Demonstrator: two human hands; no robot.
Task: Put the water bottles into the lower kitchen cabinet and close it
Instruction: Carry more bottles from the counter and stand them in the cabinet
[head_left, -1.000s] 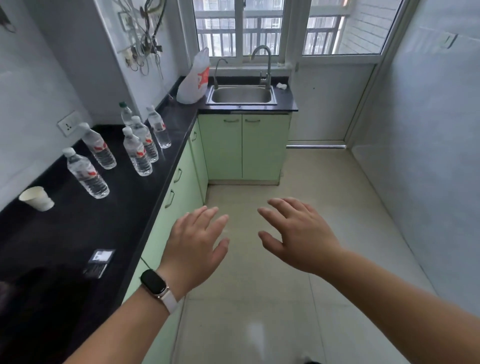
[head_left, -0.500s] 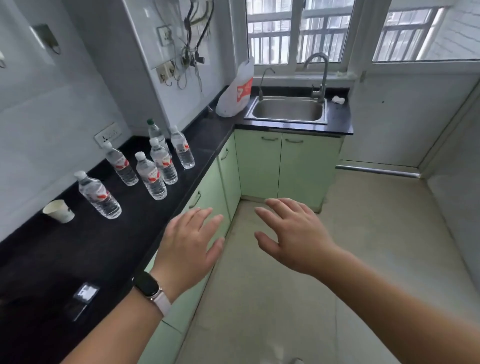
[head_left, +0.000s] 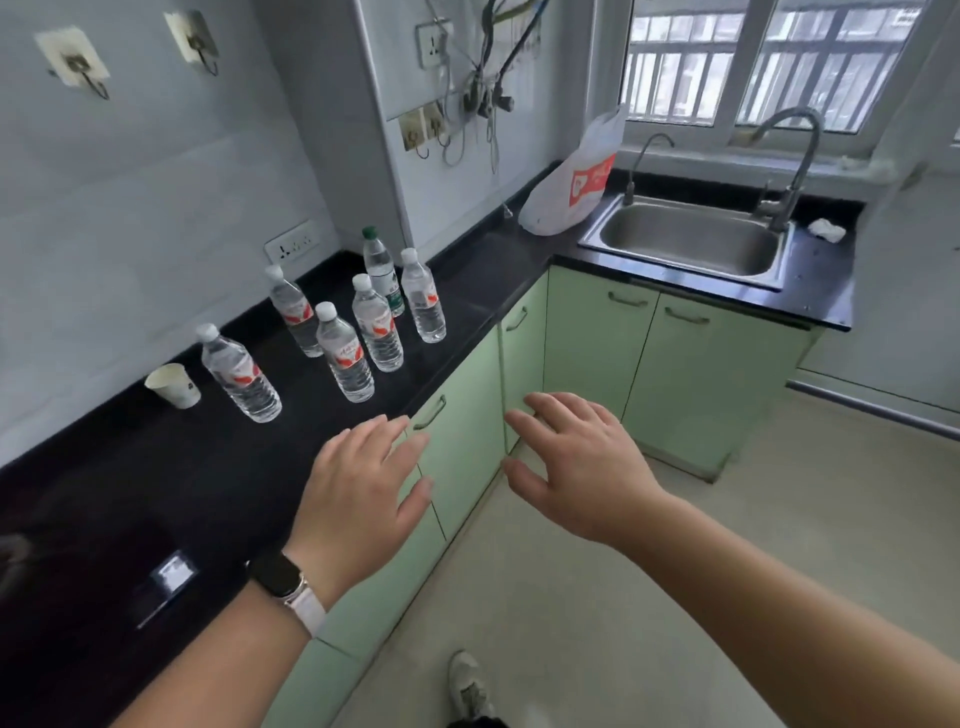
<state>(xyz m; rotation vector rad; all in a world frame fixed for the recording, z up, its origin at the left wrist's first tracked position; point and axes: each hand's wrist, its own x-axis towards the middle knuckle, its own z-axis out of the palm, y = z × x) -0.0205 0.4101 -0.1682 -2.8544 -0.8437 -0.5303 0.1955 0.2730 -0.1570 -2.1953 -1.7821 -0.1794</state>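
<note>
Here, six water bottles (head_left: 345, 353) upright, caps up, both hands' fingers (head_left: 550, 410) spread, empty

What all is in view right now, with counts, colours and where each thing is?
water bottles: six, clear, five white caps and one green, standing on counter
paper cup: one, white, left of bottles
counter: one, black
cabinet doors: several, light green, shut, under counter
sink: one, steel, by window
plastic bag: one, white and red, left of sink
hands: left and right, open, empty, near a cabinet handle
</note>
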